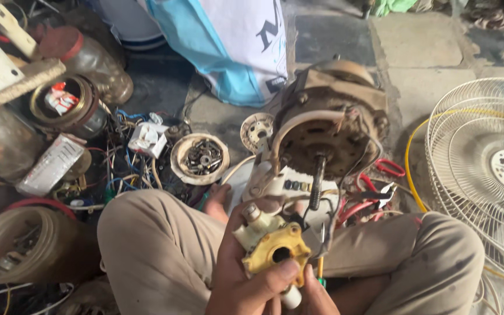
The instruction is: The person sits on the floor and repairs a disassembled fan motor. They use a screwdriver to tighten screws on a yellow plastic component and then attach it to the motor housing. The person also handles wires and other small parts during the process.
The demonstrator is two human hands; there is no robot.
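- Hands first: our left hand (252,274) is closed around a small yellow and cream switch part (272,248), thumb pressed across its lower face; we hold it up over our lap, just below the fan motor (331,125).
- Our right hand (316,294) shows only at the bottom edge, touching the underside of the same part; we cannot tell how far its fingers are closed.
- Thin wires (322,201) run from the part up to the motor, so in our judgement we should turn it gently and keep them slack.
- We would steady the part with our thumb and avoid squeezing its round centre hole.
- The white fan guard (485,169) lies on the floor to our right, and a shallow dish of small parts (200,158) sits beyond our left knee (147,233), both well apart from our grip.
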